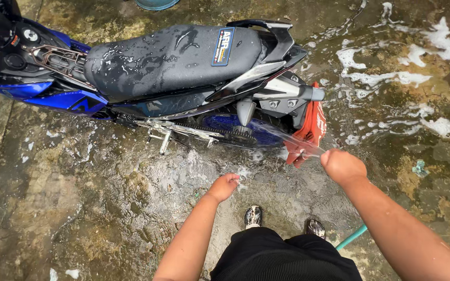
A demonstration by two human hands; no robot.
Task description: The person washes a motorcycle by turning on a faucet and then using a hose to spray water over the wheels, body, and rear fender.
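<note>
A blue and black motorcycle with a wet black seat stands across the upper part of the view on wet concrete. My right hand is closed around a hose end, mostly hidden in the fist, and a jet of water shoots from it toward the blue rear wheel and chain. A red mudflap hangs behind the wheel, just beside that hand. My left hand is loosely curled below the wheel with a bit of foam at its fingers; whether it holds something I cannot tell.
Soap foam spreads over the concrete at the upper right. A green hose runs along the ground by my right arm. My two feet stand close behind the wheel. A blue-green bucket rim sits at the top edge.
</note>
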